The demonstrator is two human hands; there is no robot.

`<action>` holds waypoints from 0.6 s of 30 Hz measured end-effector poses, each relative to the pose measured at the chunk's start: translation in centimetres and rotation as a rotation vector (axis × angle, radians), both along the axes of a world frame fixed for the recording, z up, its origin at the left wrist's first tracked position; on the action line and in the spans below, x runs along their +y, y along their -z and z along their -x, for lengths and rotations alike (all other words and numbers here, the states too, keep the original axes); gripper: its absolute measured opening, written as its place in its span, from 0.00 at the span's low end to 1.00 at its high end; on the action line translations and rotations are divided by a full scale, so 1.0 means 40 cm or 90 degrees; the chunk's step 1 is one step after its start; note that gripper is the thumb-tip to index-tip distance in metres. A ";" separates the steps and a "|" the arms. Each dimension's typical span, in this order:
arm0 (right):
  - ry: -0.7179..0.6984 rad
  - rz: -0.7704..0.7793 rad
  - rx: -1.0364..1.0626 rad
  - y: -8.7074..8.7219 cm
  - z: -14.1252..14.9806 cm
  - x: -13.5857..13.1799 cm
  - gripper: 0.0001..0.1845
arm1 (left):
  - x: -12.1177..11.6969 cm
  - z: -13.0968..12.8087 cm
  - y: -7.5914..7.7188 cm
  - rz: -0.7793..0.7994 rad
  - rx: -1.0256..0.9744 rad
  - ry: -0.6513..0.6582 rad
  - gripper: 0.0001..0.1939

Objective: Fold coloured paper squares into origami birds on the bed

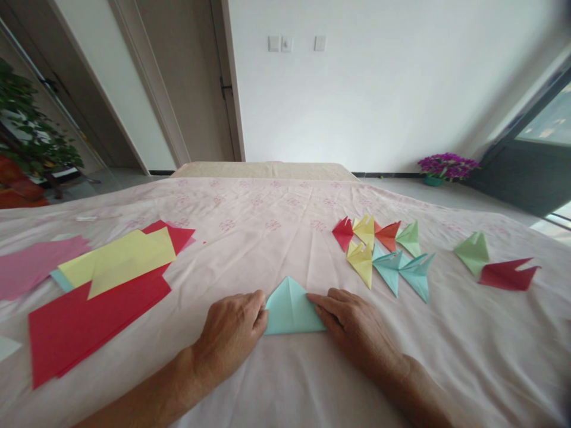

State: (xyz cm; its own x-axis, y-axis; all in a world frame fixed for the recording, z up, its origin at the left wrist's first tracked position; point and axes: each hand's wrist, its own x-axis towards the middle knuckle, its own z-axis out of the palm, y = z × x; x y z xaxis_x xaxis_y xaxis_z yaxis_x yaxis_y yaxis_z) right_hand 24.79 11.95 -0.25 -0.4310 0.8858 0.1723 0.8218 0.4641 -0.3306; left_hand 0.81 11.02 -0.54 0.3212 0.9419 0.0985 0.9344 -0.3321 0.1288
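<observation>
A light blue sheet of origami paper (292, 309), folded into a triangle, lies before me with its point facing away. A crease runs down from the tip. At its left corner, my left hand (234, 330) is closed, pinching the paper between thumb and curled fingers. My right hand (354, 324) grips the opposite corner, its index finger lying along the sloping right edge. Both bottom corners are hidden under the fingers.
Red sheets (98, 324), yellow sheets (120, 258) and pink sheets (40, 264) overlap on the left of the patterned tablecloth (250, 238). Several folded paper pieces, including a blue one (417, 276), stand at right, with a green piece (473, 252) and dark red piece (508, 275) farther right.
</observation>
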 end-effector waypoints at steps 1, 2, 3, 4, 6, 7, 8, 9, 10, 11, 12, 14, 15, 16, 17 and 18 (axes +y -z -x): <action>0.001 0.001 -0.001 0.000 0.000 0.000 0.15 | -0.001 0.000 0.000 0.001 0.001 -0.001 0.06; 0.001 0.002 -0.002 0.000 0.001 0.000 0.15 | -0.001 -0.001 -0.001 0.002 0.002 -0.001 0.06; 0.000 0.001 -0.002 -0.001 0.001 0.000 0.15 | -0.002 -0.001 -0.002 0.003 0.005 -0.003 0.07; -0.002 0.000 -0.002 -0.002 0.002 0.000 0.15 | -0.003 -0.002 -0.003 0.005 0.009 -0.005 0.07; -0.004 0.001 -0.004 -0.003 0.003 0.000 0.15 | -0.003 -0.003 -0.005 0.006 0.013 -0.008 0.06; -0.004 0.003 -0.006 -0.003 0.003 0.000 0.15 | -0.003 -0.003 -0.006 0.006 0.014 -0.009 0.06; -0.004 0.005 -0.009 -0.003 0.003 0.000 0.15 | -0.003 -0.003 -0.005 0.007 0.014 -0.010 0.06; -0.004 0.006 -0.013 -0.002 0.003 0.000 0.15 | -0.003 -0.002 -0.004 0.009 0.014 -0.010 0.06; -0.003 0.007 -0.015 -0.001 0.003 0.000 0.15 | -0.002 -0.002 -0.003 0.010 0.014 -0.010 0.06; -0.002 0.008 -0.017 0.000 0.003 -0.001 0.15 | -0.002 -0.001 -0.001 0.009 0.013 -0.009 0.06; -0.001 0.009 -0.018 0.001 0.003 -0.001 0.15 | -0.002 0.000 0.001 0.008 0.012 -0.008 0.06; 0.001 0.014 -0.020 0.002 0.003 -0.001 0.15 | -0.001 0.002 0.005 0.008 0.009 -0.008 0.06; 0.002 0.018 -0.021 0.003 0.003 -0.001 0.15 | -0.001 0.002 0.006 0.010 0.005 -0.008 0.06; 0.003 0.022 -0.023 0.003 0.004 -0.001 0.15 | -0.001 0.002 0.006 0.014 0.002 -0.008 0.06; 0.004 0.024 -0.025 0.002 0.004 -0.001 0.15 | -0.001 0.002 0.005 0.019 -0.001 -0.009 0.06; 0.006 0.024 -0.026 0.001 0.004 -0.001 0.15 | -0.001 0.001 0.004 0.024 -0.002 -0.010 0.06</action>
State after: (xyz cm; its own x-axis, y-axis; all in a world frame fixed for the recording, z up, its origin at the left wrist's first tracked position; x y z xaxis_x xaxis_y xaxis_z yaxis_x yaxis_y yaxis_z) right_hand 24.62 11.92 -0.31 -0.4287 0.8954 0.1206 0.8392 0.4441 -0.3140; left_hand 0.76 10.98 -0.70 0.3054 0.9500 0.0645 0.9392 -0.3117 0.1440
